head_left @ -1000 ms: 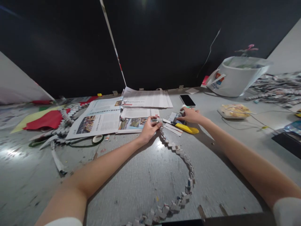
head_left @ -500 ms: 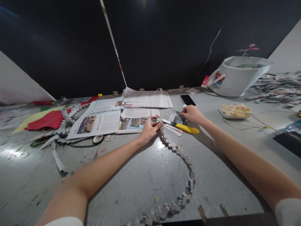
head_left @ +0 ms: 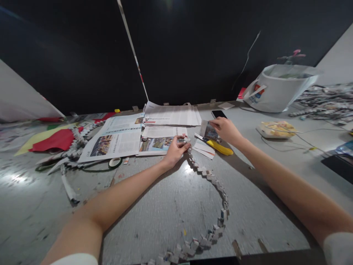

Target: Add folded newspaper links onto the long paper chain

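Note:
My left hand (head_left: 175, 150) pinches the far end of a folded-paper chain (head_left: 220, 189), which curves over the grey table down to the near edge. My right hand (head_left: 225, 129) is closed on the corner of a printed piece of newspaper (head_left: 209, 131) and holds it partly raised. Just below that piece lies a yellow-handled utility knife (head_left: 219, 147) with its blade pointing left. Under and beside the blade are several cut paper strips (head_left: 203, 150). A black phone (head_left: 219, 114) rests behind my right hand, partly covered by it.
Newspaper sheets (head_left: 117, 138) and a stack of folded newspapers (head_left: 173, 115) lie at the back left. Further left are red paper (head_left: 52, 140) and a roll of green tape (head_left: 115, 162). A white bag (head_left: 278, 88), a tissue pack (head_left: 276, 130) and thin cables stand at right.
My right hand has shifted slightly with the newspaper piece, which now stands higher and shows more of its print. The knife and strips have moved a little. My left hand stays in place.

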Demonstrator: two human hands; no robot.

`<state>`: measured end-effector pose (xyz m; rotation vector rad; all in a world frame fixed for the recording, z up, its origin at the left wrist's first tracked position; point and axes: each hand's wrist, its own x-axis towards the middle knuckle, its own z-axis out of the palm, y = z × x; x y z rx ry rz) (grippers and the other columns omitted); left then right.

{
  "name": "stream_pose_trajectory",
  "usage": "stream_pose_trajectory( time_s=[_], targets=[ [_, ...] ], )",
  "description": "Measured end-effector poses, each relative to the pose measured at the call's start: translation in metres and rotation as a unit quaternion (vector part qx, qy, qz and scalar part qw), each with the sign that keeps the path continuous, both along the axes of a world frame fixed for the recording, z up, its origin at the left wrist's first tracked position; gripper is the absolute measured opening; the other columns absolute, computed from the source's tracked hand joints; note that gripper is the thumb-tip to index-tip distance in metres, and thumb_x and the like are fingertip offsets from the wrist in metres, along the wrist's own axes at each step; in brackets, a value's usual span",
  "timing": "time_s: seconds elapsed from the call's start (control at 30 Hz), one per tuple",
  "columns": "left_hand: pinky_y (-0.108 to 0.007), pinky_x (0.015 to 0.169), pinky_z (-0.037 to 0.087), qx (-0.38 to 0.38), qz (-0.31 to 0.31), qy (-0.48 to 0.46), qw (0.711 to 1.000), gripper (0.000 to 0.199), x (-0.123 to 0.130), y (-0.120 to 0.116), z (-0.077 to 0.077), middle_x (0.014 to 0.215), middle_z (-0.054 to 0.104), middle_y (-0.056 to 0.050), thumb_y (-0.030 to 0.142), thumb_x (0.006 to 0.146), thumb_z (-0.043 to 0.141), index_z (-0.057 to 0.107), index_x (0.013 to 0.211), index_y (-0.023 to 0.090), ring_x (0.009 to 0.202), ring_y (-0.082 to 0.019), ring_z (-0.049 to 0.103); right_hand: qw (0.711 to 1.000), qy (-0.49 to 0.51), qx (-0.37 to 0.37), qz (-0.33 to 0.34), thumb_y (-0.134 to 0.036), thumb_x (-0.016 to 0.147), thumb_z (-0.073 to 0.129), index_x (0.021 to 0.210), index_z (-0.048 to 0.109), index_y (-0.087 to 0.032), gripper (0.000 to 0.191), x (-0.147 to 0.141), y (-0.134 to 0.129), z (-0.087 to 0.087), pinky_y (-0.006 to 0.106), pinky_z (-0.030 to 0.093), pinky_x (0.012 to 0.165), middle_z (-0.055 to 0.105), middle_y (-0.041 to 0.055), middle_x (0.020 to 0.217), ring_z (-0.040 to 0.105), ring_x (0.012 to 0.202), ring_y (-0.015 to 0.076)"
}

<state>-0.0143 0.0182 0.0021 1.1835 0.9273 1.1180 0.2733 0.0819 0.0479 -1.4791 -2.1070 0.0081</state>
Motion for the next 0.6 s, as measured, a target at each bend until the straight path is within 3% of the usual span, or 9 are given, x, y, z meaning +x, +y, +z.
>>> stream_pose_trajectory(
  time_s=[0.1, 0.23, 0.33, 0.43, 0.5, 0.6],
  targets=[
    [-0.029, 0.071, 0.050, 0.009, 0.010, -0.001, 1.000, 0.070, 0.000, 0.000, -0.001, 0.084, 0.074, 0.000, 0.052, 0.074, 0.099, 0.054, 0.118, 0.021, 0.071, -0.015, 0.066, 0.994, 0.075, 0.073, -0.043, -0.031, 0.107, 0.044, 0.116, 0.081, -0.018, 0.041, -0.006, -0.007, 0.008, 0.046, 0.050, 0.093, 0.076, 0.0167, 0.108, 0.067, 0.102, 0.0344],
    [-0.028, 0.074, 0.053, 0.049, 0.042, -0.006, 0.998, 0.062, 0.001, 0.002, -0.003, 0.098, 0.075, -0.004, 0.042, 0.075, 0.097, 0.063, 0.120, 0.019, 0.080, -0.016, 0.068, 0.959, 0.194, 0.176, -0.111, -0.042, 0.106, 0.050, 0.104, 0.078, -0.022, 0.034, -0.024, -0.016, 0.016, 0.050, 0.049, 0.100, 0.070, 0.0155, 0.107, 0.062, 0.108, 0.0350],
    [-0.030, 0.080, 0.056, 0.060, 0.063, 0.008, 0.996, 0.055, 0.001, 0.004, -0.005, 0.113, 0.077, -0.010, 0.035, 0.075, 0.095, 0.070, 0.120, 0.017, 0.089, -0.017, 0.071, 0.935, 0.328, 0.120, -0.059, -0.049, 0.106, 0.051, 0.104, 0.074, -0.022, 0.035, -0.045, -0.023, 0.010, 0.041, 0.051, 0.082, 0.068, 0.0094, 0.094, 0.061, 0.087, 0.0271],
    [-0.034, 0.090, 0.058, 0.059, 0.073, 0.019, 0.995, 0.039, 0.002, 0.007, -0.006, 0.110, 0.079, -0.011, 0.036, 0.079, 0.089, 0.076, 0.110, 0.016, 0.098, -0.022, 0.073, 0.905, 0.425, 0.029, 0.017, -0.054, 0.099, 0.062, 0.100, 0.070, -0.024, 0.032, -0.070, -0.032, -0.008, 0.036, 0.049, 0.070, 0.068, 0.0044, 0.085, 0.059, 0.076, 0.0218],
    [-0.038, 0.092, 0.058, 0.045, 0.083, -0.010, 0.995, 0.034, 0.002, 0.008, -0.007, 0.105, 0.081, -0.012, 0.047, 0.087, 0.082, 0.078, 0.103, 0.017, 0.101, -0.027, 0.074, 0.892, 0.449, -0.034, 0.052, -0.058, 0.094, 0.066, 0.096, 0.070, -0.025, 0.034, -0.084, -0.039, -0.023, 0.035, 0.049, 0.066, 0.066, 0.0025, 0.079, 0.058, 0.071, 0.0209],
    [-0.044, 0.091, 0.059, 0.014, 0.077, -0.090, 0.993, 0.056, 0.003, 0.006, -0.005, 0.105, 0.081, -0.013, 0.071, 0.096, 0.066, 0.077, 0.112, 0.019, 0.106, -0.033, 0.073, 0.888, 0.450, -0.061, 0.075, -0.059, 0.091, 0.070, 0.092, 0.070, -0.026, 0.033, -0.094, -0.049, -0.039, 0.038, 0.053, 0.070, 0.071, 0.0034, 0.081, 0.062, 0.073, 0.0233]
  ],
)
